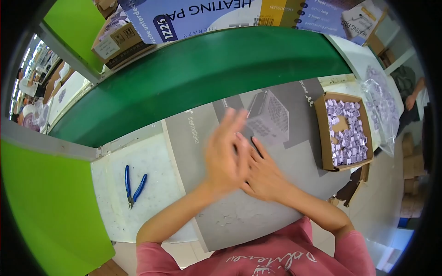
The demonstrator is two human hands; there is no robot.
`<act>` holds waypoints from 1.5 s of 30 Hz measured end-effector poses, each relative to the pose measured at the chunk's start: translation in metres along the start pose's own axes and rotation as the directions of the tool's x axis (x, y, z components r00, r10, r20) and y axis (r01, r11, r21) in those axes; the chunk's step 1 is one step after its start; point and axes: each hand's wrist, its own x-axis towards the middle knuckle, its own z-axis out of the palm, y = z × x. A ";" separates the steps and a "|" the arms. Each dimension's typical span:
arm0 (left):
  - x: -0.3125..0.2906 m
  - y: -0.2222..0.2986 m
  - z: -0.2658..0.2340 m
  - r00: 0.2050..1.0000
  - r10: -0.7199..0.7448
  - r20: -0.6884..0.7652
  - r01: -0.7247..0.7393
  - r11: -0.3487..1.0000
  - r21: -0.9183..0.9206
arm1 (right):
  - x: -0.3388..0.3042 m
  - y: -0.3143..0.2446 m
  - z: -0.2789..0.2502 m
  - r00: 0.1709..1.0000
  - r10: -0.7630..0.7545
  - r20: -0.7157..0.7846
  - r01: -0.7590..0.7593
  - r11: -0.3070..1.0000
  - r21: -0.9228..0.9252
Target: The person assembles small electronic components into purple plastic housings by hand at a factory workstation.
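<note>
My left hand (225, 154) is raised over the grey printed cardboard sheet (258, 221), its fingers stretched out and smeared by motion. Just beside it, partly behind its edge, my right hand (264, 179) has its fingers extended and somewhat apart, low over the sheet. Whether the two palms touch is hard to see. No object shows in either hand. Left of the sheet, diagonal cutters (131, 198) with blue handles lie on the white worktop (154, 156), handles spread. To the right stands an open cardboard box (325, 138) holding many small lilac plastic pieces (352, 149).
Beyond the sheet runs a green conveyor belt (207, 69). Large printed cartons (193, 20) and a smaller brown box (122, 43) stand behind it. A clear bag (380, 110) of lilac pieces lies far right, near another person's arm (414, 94). A green panel (46, 202) borders the left.
</note>
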 end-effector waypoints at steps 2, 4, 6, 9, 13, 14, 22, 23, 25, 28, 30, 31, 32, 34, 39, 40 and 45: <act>-0.046 -0.001 0.010 0.963 0.194 0.188 -0.230 0.954 0.194 | 0.000 0.006 0.018 0.998 0.066 -0.018 -0.066 0.998 0.011; -0.034 0.028 0.008 0.737 0.659 0.148 -0.662 0.749 -0.038 | 0.001 0.009 0.014 0.970 0.115 -0.212 -0.104 0.993 0.059; -0.031 0.042 0.015 0.666 0.730 0.150 -0.734 0.678 -0.042 | -0.005 0.010 0.010 0.953 0.200 -0.230 -0.185 0.979 0.082; -0.032 0.039 0.017 0.605 0.775 0.184 -0.786 0.618 -0.016 | 0.016 0.011 0.005 0.967 0.176 -0.182 -0.178 0.984 0.007; -0.026 0.037 0.014 0.649 0.731 0.209 -0.750 0.661 0.020 | 0.065 0.008 0.031 0.938 0.099 -0.331 -0.101 0.995 0.010; -0.024 0.042 0.014 0.661 0.728 0.183 -0.743 0.669 0.025 | 0.078 0.000 0.033 0.936 0.104 -0.337 -0.111 0.994 -0.002; -0.014 0.059 -0.003 0.652 0.732 0.199 -0.753 0.657 0.050 | 0.090 0.008 0.020 0.915 0.037 -0.402 0.040 0.982 0.182; -0.014 0.064 -0.004 0.668 0.723 0.174 -0.738 0.673 0.037 | 0.087 0.007 0.022 0.918 0.018 -0.397 0.062 0.980 0.188; -0.017 0.074 -0.004 0.685 0.707 0.177 -0.722 0.691 0.038 | 0.086 0.007 0.030 0.928 0.086 -0.363 -0.052 0.993 0.101; -0.023 0.100 -0.014 0.680 0.697 0.225 -0.712 0.702 -0.020 | 0.090 -0.050 0.059 0.957 -0.032 -0.288 0.106 0.964 0.246; -0.044 0.118 -0.026 0.682 0.667 0.299 -0.679 0.730 -0.081 | 0.073 -0.114 0.069 0.943 -0.281 -0.176 0.332 0.805 0.491; -0.052 0.128 -0.037 0.656 0.674 0.339 -0.708 0.705 -0.032 | 0.060 -0.138 0.077 0.896 -0.418 -0.148 0.424 0.708 0.565; -0.057 0.140 -0.052 0.628 0.679 0.381 -0.738 0.674 0.016 | 0.052 -0.154 0.078 0.825 -0.549 -0.133 0.497 0.593 0.634; -0.062 0.154 -0.082 0.627 0.654 0.422 -0.757 0.640 0.133 | 0.047 -0.141 0.055 0.807 -0.563 -0.179 0.538 0.575 0.616; -0.105 0.160 -0.119 0.867 0.261 0.424 -0.410 0.858 0.311 | 0.068 -0.040 0.036 0.939 -0.073 -0.335 0.104 0.992 0.074; -0.114 0.157 -0.122 0.907 0.197 0.373 -0.336 0.871 0.358 | 0.066 -0.044 0.038 0.940 -0.087 -0.331 0.117 0.990 0.072; -0.123 0.170 -0.100 0.923 0.231 0.307 -0.320 0.905 0.280 | 0.016 -0.137 0.049 0.795 -0.591 -0.135 0.527 0.564 0.636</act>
